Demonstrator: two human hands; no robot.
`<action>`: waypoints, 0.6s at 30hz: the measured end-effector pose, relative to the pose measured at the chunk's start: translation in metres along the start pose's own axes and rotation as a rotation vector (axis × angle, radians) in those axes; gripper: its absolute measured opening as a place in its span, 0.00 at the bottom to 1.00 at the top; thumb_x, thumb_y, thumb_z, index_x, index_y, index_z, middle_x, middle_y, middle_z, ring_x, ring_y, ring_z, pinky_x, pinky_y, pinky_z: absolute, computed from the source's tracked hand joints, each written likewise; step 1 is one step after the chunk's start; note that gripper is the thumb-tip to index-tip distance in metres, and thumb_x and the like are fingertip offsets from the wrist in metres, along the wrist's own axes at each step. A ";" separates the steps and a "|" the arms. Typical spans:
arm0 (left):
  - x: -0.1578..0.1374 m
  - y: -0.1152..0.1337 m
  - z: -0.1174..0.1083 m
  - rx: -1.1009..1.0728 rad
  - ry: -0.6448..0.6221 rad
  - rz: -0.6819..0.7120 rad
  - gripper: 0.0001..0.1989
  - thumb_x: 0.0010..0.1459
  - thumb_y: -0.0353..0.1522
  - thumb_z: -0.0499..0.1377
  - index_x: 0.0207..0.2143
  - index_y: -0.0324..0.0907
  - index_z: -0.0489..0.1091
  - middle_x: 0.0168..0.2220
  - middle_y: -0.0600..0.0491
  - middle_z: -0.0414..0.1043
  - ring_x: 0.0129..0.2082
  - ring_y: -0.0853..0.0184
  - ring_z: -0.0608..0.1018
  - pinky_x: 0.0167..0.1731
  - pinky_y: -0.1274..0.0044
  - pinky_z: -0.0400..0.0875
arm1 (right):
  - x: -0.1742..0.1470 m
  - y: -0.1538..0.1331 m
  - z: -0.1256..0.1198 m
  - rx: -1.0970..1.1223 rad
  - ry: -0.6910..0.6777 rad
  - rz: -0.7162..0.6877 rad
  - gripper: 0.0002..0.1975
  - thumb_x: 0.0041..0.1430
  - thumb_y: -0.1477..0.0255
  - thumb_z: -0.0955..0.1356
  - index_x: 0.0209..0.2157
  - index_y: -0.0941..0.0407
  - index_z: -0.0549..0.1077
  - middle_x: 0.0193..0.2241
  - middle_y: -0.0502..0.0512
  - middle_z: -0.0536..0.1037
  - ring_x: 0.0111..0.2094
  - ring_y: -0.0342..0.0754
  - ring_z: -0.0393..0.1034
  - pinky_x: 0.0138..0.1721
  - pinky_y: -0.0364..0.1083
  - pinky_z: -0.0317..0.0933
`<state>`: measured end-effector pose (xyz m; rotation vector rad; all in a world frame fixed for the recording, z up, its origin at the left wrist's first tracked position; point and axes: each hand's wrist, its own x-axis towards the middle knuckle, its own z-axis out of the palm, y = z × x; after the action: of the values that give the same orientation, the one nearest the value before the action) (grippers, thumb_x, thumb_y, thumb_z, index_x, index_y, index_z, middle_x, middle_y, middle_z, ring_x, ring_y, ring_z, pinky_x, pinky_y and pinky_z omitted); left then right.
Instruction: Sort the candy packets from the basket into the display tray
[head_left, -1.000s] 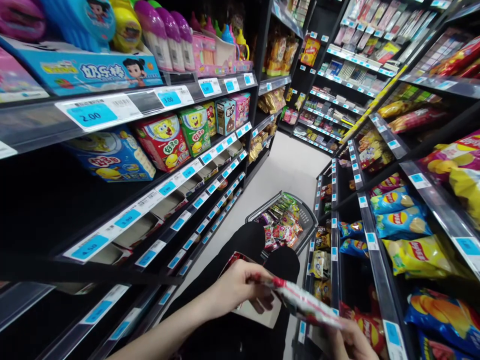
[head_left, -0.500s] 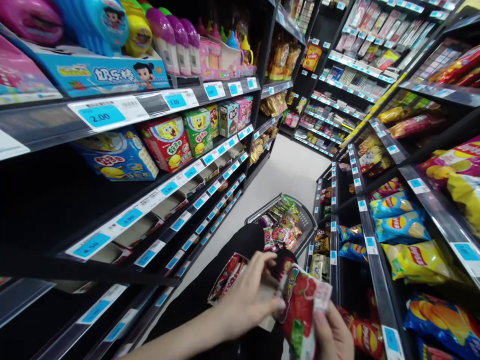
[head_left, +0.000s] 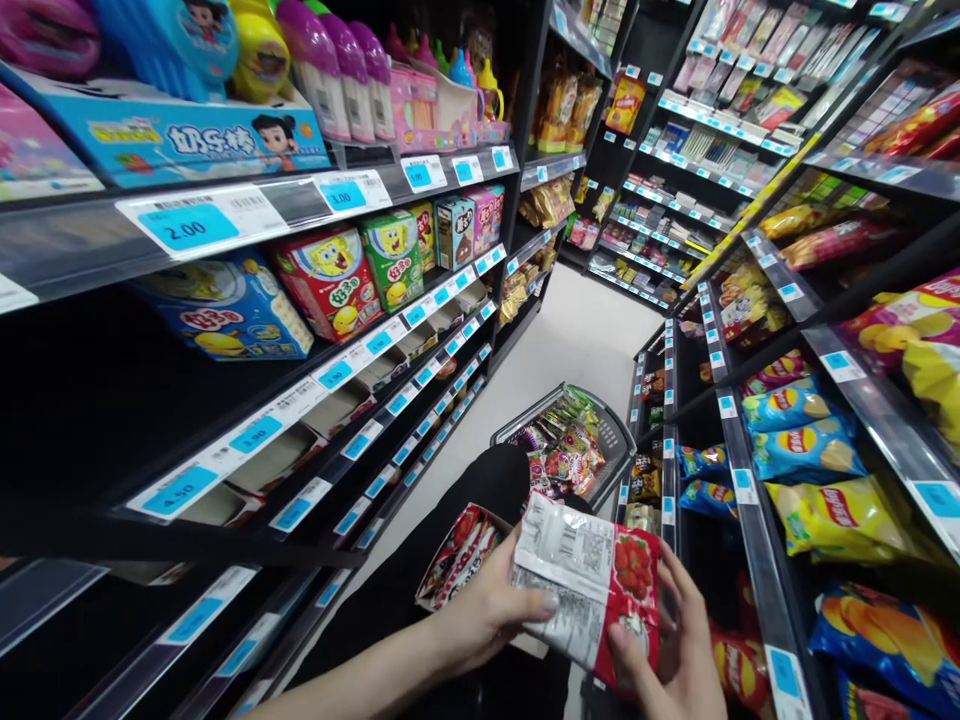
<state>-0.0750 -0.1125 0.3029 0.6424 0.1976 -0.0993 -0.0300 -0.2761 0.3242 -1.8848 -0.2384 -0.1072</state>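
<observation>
Between my two hands is a red and white candy packet (head_left: 581,575) with strawberries printed on it, its barcode and small print facing up. My left hand (head_left: 499,605) grips its left edge, thumb on top. Around the packet's right end my right hand (head_left: 671,640) is closed, thumb pressing on the front. Below and left of it, an open box (head_left: 427,597) with several red and white wrapped packets inside rests on my dark-clothed lap. The box is partly covered by my left hand and wrist.
Beyond my knees a grey shopping basket (head_left: 619,440) full of colourful snack packets stands on the pale floor (head_left: 585,320). Shelves with boxed sweets (head_left: 326,280) and price tags line the left. Chip bags (head_left: 840,515) fill the right shelves. More shelving closes the aisle's far end.
The packet has turned so its printed back with the barcode faces up. My left hand, earlier hovering with loose fingers beside the packet, now grips its left edge.
</observation>
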 end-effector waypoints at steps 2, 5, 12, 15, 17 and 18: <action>0.001 0.004 0.000 0.096 0.032 0.066 0.43 0.38 0.28 0.68 0.57 0.42 0.54 0.46 0.46 0.71 0.45 0.59 0.73 0.47 0.69 0.64 | -0.002 0.002 -0.002 0.143 -0.107 0.128 0.32 0.46 0.58 0.71 0.52 0.54 0.66 0.47 0.61 0.73 0.44 0.54 0.71 0.39 0.47 0.68; 0.001 0.011 0.000 0.252 0.096 0.167 0.46 0.39 0.27 0.68 0.60 0.46 0.50 0.50 0.48 0.69 0.48 0.60 0.72 0.49 0.71 0.63 | -0.005 0.005 -0.005 0.071 -0.063 0.186 0.25 0.44 0.60 0.72 0.44 0.56 0.74 0.39 0.57 0.79 0.39 0.52 0.73 0.35 0.43 0.68; -0.002 0.027 -0.004 0.775 0.127 0.212 0.13 0.43 0.31 0.66 0.35 0.41 0.78 0.36 0.49 0.78 0.37 0.62 0.76 0.40 0.76 0.68 | -0.005 0.013 -0.007 -0.061 0.028 -0.007 0.21 0.44 0.60 0.72 0.39 0.57 0.77 0.34 0.58 0.80 0.34 0.52 0.75 0.31 0.42 0.69; -0.003 0.032 -0.006 0.897 0.055 0.272 0.14 0.43 0.33 0.67 0.36 0.43 0.78 0.35 0.50 0.79 0.33 0.63 0.77 0.34 0.78 0.69 | -0.005 0.015 -0.009 -0.109 0.085 -0.088 0.20 0.44 0.61 0.72 0.38 0.56 0.78 0.30 0.56 0.80 0.28 0.49 0.75 0.26 0.41 0.68; -0.003 0.034 -0.007 0.936 0.023 0.299 0.14 0.43 0.34 0.67 0.36 0.44 0.77 0.34 0.50 0.79 0.31 0.64 0.77 0.32 0.78 0.68 | -0.007 0.017 -0.013 -0.177 0.119 -0.184 0.15 0.45 0.61 0.72 0.35 0.54 0.79 0.27 0.54 0.80 0.24 0.47 0.74 0.25 0.42 0.66; -0.003 0.034 -0.007 0.947 0.019 0.304 0.14 0.44 0.34 0.66 0.36 0.44 0.77 0.32 0.50 0.79 0.29 0.65 0.76 0.30 0.78 0.68 | -0.008 0.018 -0.015 -0.206 0.124 -0.243 0.12 0.47 0.61 0.72 0.33 0.52 0.79 0.26 0.53 0.80 0.23 0.47 0.73 0.25 0.42 0.66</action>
<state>-0.0737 -0.0810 0.3175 1.6082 0.0575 0.1193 -0.0329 -0.2967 0.3114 -2.0382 -0.3828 -0.4271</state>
